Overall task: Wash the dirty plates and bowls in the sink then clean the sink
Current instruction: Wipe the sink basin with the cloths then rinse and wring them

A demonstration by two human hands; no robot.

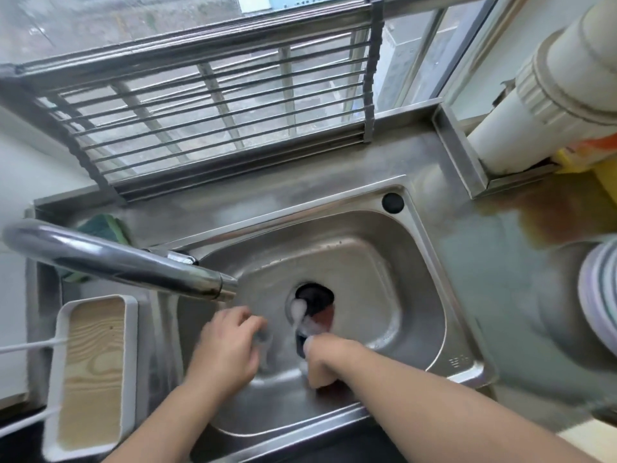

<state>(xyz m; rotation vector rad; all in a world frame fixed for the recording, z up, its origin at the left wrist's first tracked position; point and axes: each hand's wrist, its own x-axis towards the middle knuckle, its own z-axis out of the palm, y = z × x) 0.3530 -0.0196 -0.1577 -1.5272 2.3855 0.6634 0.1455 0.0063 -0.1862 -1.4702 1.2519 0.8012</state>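
Both hands are down in the one sink [410, 272]: left hand [230, 345] with fingers loosely curled, contents blurred; right hand [329, 362] gripping a dark object near the drain [314, 297]; one stack of plates [597, 295] sits on the counter [500, 262]

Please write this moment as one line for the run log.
stage: sink cleaning | left hand: in sink, grip unclear | right hand: holds dark item, blurred | tap: running | stacked plates: on counter, right

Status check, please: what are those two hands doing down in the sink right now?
Both hands in the sink: left hand curled, contents blurred; right hand grips something dark, foamy, near the drain. No dishes in basin; stacked plates on counter. Nothing blocking.
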